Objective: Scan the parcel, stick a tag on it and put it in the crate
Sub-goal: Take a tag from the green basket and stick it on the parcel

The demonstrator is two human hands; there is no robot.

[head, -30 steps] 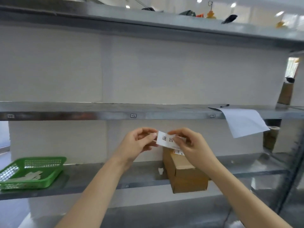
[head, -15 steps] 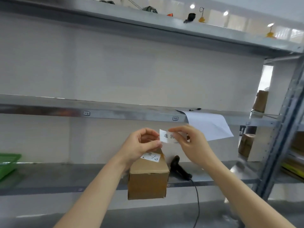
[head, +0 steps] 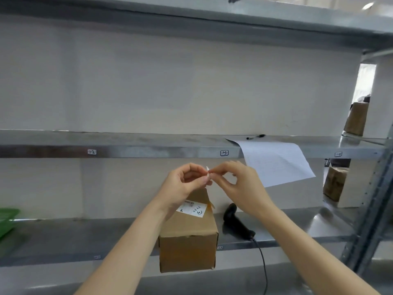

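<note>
A brown cardboard parcel (head: 189, 237) with a white handwritten label on top stands at the front edge of the metal shelf (head: 63, 239). Above it, my left hand (head: 185, 184) and my right hand (head: 236, 184) pinch a small white tag (head: 208, 174) between their fingertips. The tag is seen edge-on, so its print is hidden. A black barcode scanner (head: 235, 222) lies on the shelf just right of the parcel, its cable hanging over the edge. A corner of the green crate (head: 7, 219) shows at the far left.
A white sheet of paper (head: 274, 162) hangs from the upper shelf (head: 148, 151) with a pen beside it. More cardboard boxes (head: 335, 180) sit behind the rack's upright (head: 370, 209) at the right.
The view has swung right and closer, so the green crate slid to the left edge. The tag turned from face-on to edge-on between my fingertips. The parcel has not moved.
</note>
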